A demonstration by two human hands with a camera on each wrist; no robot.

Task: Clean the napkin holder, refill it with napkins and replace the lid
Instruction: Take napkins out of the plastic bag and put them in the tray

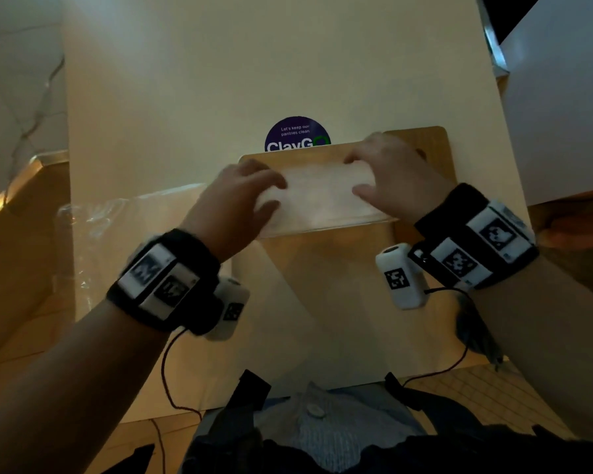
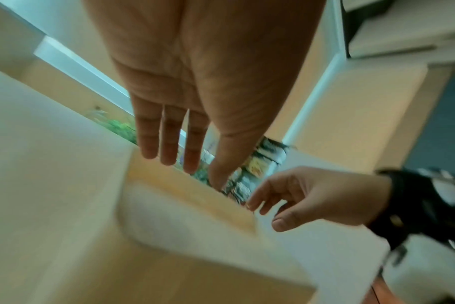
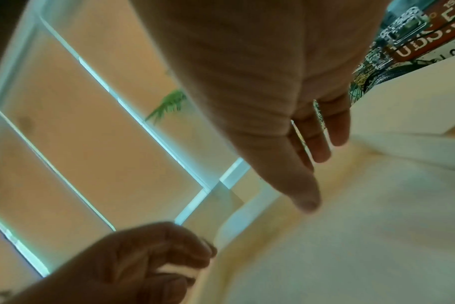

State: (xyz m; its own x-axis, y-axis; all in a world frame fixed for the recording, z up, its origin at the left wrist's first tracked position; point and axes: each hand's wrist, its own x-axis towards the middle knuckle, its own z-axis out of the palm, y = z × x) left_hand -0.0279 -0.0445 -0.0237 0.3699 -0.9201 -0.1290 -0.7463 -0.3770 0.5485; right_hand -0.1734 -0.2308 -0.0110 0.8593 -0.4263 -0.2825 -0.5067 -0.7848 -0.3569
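Observation:
A wooden napkin holder point(image 1: 322, 268) stands on the cream table point(image 1: 185, 97), with a white stack of napkins point(image 1: 319, 196) in its open top. My left hand point(image 1: 250, 193) rests on the stack's left end and my right hand point(image 1: 377, 172) on its right end. Each wrist view shows its own hand with straight fingers: the left hand point(image 2: 185, 164) over the holder's rim point(image 2: 195, 189), the right hand point(image 3: 314, 174) over the napkins point(image 3: 351, 236). Neither hand is seen gripping anything. A flat wooden lid point(image 1: 432, 145) lies behind the right hand.
A round purple sticker point(image 1: 297, 133) is on the table just beyond the holder. Crumpled clear plastic wrap point(image 1: 93, 213) lies at the table's left edge. A white surface point(image 1: 562, 114) stands close on the right. Wrist-camera cables hang at the near edge.

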